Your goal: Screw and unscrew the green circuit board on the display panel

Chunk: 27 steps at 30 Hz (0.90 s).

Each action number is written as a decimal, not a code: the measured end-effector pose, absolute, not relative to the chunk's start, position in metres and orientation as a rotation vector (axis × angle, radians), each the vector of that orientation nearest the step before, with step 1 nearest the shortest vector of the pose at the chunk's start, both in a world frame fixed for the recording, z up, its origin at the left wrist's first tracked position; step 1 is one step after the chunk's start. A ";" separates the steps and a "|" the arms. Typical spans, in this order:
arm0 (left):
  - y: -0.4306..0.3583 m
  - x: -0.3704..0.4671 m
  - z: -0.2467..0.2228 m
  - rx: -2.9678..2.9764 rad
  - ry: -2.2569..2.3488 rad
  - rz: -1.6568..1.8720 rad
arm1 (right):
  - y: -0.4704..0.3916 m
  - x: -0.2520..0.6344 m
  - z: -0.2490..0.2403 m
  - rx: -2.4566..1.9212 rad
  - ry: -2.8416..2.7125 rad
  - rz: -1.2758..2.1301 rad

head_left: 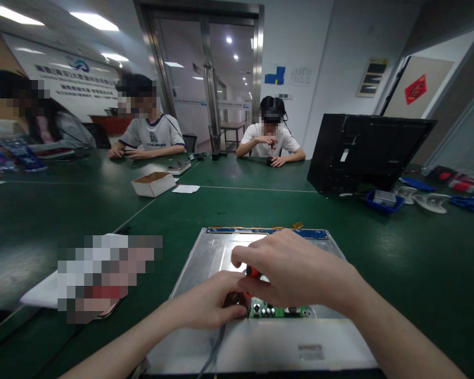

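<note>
A flat metal display panel lies on the table before me, with a green circuit board on it and a blue strip board along its far edge. My right hand is closed around a red and black screwdriver, held above the circuit board; its tip is hidden. At the left end of the board, my left hand has its fingers curled together, and what they hold is hidden. Grey cables run from beneath that hand toward me.
A white open box and a paper lie farther left. Nearer left is a blurred-out item. At right stand a black monitor and a blue tray. Several people sit across the green table.
</note>
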<state>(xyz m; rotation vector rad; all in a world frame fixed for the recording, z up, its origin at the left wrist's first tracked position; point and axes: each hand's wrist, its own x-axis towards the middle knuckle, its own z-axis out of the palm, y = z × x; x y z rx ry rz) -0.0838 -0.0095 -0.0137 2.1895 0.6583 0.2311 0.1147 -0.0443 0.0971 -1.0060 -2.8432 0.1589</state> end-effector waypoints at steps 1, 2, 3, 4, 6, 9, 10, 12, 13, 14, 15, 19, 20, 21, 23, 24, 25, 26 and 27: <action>-0.009 -0.084 -0.014 2.191 0.644 0.236 | -0.045 0.115 0.097 -1.004 -2.839 0.175; -0.009 -0.084 -0.015 2.197 0.629 0.242 | -0.046 0.115 0.098 -0.997 -2.839 0.187; -0.009 -0.084 -0.015 2.209 0.618 0.247 | -0.046 0.115 0.098 -0.986 -2.840 0.190; -0.008 -0.084 -0.016 2.220 0.611 0.250 | -0.046 0.116 0.098 -0.973 -2.842 0.187; -0.008 -0.084 -0.017 2.233 0.610 0.247 | -0.047 0.116 0.098 -0.945 -2.840 0.167; -0.008 -0.085 -0.017 2.237 0.606 0.248 | -0.046 0.116 0.097 -0.925 -2.831 0.158; -0.008 -0.085 -0.017 2.240 0.602 0.254 | -0.046 0.116 0.097 -0.929 -2.828 0.164; -0.009 -0.084 -0.016 2.238 0.602 0.262 | -0.045 0.116 0.096 -0.945 -2.824 0.176; -0.009 -0.084 -0.015 2.234 0.609 0.260 | -0.044 0.116 0.096 -0.954 -2.820 0.177; -0.009 -0.084 -0.014 2.232 0.621 0.257 | -0.044 0.116 0.095 -0.962 -2.817 0.173; -0.009 -0.084 -0.014 2.233 0.632 0.252 | -0.044 0.116 0.095 -0.966 -2.817 0.168; -0.010 -0.083 -0.014 2.238 0.653 0.251 | -0.043 0.115 0.094 -0.980 -2.824 0.128; -0.010 -0.083 -0.014 2.230 0.651 0.252 | -0.043 0.115 0.094 -0.985 -2.822 0.122; -0.010 -0.083 -0.014 2.219 0.647 0.252 | -0.043 0.115 0.094 -0.988 -2.818 0.120; -0.009 -0.083 -0.015 2.203 0.639 0.247 | -0.043 0.114 0.094 -0.987 -2.811 0.134; -0.009 -0.083 -0.014 2.199 0.639 0.242 | -0.043 0.114 0.094 -0.984 -2.811 0.145; -0.009 -0.083 -0.014 2.197 0.640 0.240 | -0.043 0.114 0.094 -0.982 -2.812 0.155; -0.010 -0.083 -0.014 2.198 0.637 0.242 | -0.044 0.115 0.094 -0.978 -2.815 0.164; -0.010 -0.083 -0.013 2.201 0.633 0.244 | -0.044 0.115 0.095 -0.976 -2.820 0.171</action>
